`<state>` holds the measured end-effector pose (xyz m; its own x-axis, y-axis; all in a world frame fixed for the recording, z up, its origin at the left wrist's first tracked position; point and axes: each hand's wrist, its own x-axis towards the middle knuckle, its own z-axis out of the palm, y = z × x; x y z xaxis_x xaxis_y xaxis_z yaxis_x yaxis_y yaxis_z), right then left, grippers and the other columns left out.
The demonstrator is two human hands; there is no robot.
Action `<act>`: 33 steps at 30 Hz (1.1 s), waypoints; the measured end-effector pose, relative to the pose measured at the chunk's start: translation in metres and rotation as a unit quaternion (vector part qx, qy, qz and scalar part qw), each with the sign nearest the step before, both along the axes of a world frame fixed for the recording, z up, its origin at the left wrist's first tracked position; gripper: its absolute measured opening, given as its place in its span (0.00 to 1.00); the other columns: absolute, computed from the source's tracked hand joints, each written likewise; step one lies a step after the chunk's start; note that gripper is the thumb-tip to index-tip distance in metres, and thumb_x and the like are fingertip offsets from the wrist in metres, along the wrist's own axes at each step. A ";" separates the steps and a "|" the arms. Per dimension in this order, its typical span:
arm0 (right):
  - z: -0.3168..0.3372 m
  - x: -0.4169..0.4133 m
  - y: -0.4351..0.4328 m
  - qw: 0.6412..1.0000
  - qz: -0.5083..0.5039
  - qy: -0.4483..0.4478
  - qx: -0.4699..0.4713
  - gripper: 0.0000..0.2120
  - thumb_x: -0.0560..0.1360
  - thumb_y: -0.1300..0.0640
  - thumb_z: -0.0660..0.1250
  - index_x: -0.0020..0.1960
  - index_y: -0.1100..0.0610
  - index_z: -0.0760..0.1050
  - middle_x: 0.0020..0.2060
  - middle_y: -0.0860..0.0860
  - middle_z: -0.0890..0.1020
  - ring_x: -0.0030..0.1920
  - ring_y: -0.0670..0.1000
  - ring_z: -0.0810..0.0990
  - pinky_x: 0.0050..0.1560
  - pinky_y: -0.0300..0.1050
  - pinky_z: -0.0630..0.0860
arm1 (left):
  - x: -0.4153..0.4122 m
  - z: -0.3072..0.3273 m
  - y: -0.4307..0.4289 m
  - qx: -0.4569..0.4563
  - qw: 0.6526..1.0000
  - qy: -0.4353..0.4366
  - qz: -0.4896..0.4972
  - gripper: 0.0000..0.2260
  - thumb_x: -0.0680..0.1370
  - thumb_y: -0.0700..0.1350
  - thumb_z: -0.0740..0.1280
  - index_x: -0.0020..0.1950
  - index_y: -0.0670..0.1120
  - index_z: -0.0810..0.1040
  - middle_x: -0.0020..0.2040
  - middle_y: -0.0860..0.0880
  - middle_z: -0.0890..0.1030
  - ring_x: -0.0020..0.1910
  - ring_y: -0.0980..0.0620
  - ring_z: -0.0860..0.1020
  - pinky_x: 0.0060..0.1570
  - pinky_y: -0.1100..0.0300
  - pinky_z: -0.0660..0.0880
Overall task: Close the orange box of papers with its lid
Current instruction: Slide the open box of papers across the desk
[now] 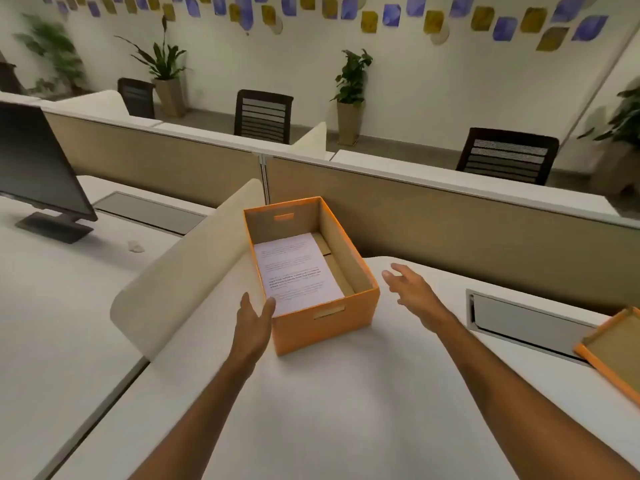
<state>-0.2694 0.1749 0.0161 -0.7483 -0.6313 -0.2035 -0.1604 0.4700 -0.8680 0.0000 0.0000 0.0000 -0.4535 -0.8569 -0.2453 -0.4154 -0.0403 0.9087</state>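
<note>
Head view: both hands, left hand (pixel 254 318) and right hand (pixel 407 287), fingers spread empty beside the open orange cardboard box (pixel 325 327); its shallow orange lid (pixel 613 344), far right, could get forgotten.

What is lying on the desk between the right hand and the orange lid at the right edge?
In the head view, only bare white desk and a grey recessed cable tray lie between the right hand and the lid. Nothing loose blocks the way.
</note>
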 end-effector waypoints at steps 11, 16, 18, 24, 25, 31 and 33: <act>-0.031 -0.022 -0.043 0.988 0.018 -0.147 0.032 0.27 0.81 0.38 0.50 0.75 0.49 0.66 0.72 0.53 0.70 0.71 0.57 0.69 0.65 0.59 0.69 | -0.018 -0.027 -0.017 0.131 0.986 0.088 -0.044 0.22 0.82 0.58 0.56 0.76 0.57 0.63 0.69 0.55 0.75 0.63 0.56 0.76 0.58 0.54 0.72; -0.036 -0.019 -0.046 0.981 0.029 -0.189 0.014 0.25 0.80 0.38 0.53 0.73 0.48 0.66 0.68 0.50 0.73 0.66 0.55 0.71 0.61 0.60 0.72 | -0.017 -0.030 -0.022 0.158 0.981 0.106 -0.045 0.24 0.80 0.58 0.59 0.77 0.59 0.61 0.69 0.54 0.75 0.66 0.49 0.74 0.64 0.46 0.71; -0.035 -0.018 -0.045 0.978 0.035 -0.203 -0.006 0.23 0.81 0.39 0.54 0.71 0.46 0.68 0.64 0.50 0.76 0.64 0.55 0.73 0.58 0.61 0.73 | -0.015 -0.029 -0.022 0.162 0.980 0.107 -0.043 0.25 0.80 0.58 0.60 0.77 0.59 0.62 0.68 0.55 0.76 0.66 0.49 0.74 0.63 0.47 0.71; -0.027 0.000 -0.028 0.979 0.023 -0.203 -0.027 0.15 0.81 0.42 0.55 0.63 0.44 0.73 0.54 0.46 0.82 0.55 0.49 0.79 0.53 0.61 0.75 | -0.007 -0.024 -0.021 0.180 0.975 0.111 -0.062 0.23 0.81 0.57 0.58 0.77 0.59 0.61 0.69 0.55 0.75 0.68 0.47 0.72 0.69 0.41 0.66; -0.026 0.004 -0.022 0.979 0.014 -0.202 -0.031 0.15 0.81 0.42 0.55 0.63 0.44 0.74 0.54 0.46 0.82 0.55 0.49 0.79 0.53 0.61 0.76 | -0.005 -0.023 -0.019 0.182 0.975 0.110 -0.069 0.23 0.81 0.57 0.57 0.77 0.59 0.61 0.70 0.55 0.74 0.69 0.46 0.72 0.70 0.40 0.65; -0.020 0.024 0.033 0.977 -0.040 -0.199 -0.063 0.12 0.81 0.43 0.57 0.58 0.43 0.77 0.49 0.47 0.84 0.55 0.51 0.81 0.50 0.60 0.78 | -0.005 -0.009 0.004 0.171 0.971 0.108 -0.124 0.22 0.81 0.58 0.57 0.76 0.61 0.63 0.68 0.59 0.75 0.69 0.48 0.72 0.66 0.44 0.67; -0.015 0.031 0.054 0.976 -0.062 -0.194 -0.075 0.12 0.81 0.43 0.58 0.57 0.42 0.78 0.47 0.46 0.84 0.55 0.52 0.81 0.46 0.57 0.79 | -0.007 -0.004 0.015 0.165 0.969 0.107 -0.149 0.21 0.81 0.58 0.58 0.75 0.62 0.65 0.68 0.60 0.76 0.68 0.49 0.72 0.64 0.46 0.69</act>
<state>-0.2381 0.2293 0.0015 -0.7062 -0.5851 -0.3987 0.2439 0.3277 -0.9128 -0.0072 0.0147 -0.0041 -0.7399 -0.5708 -0.3562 -0.2568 -0.2497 0.9336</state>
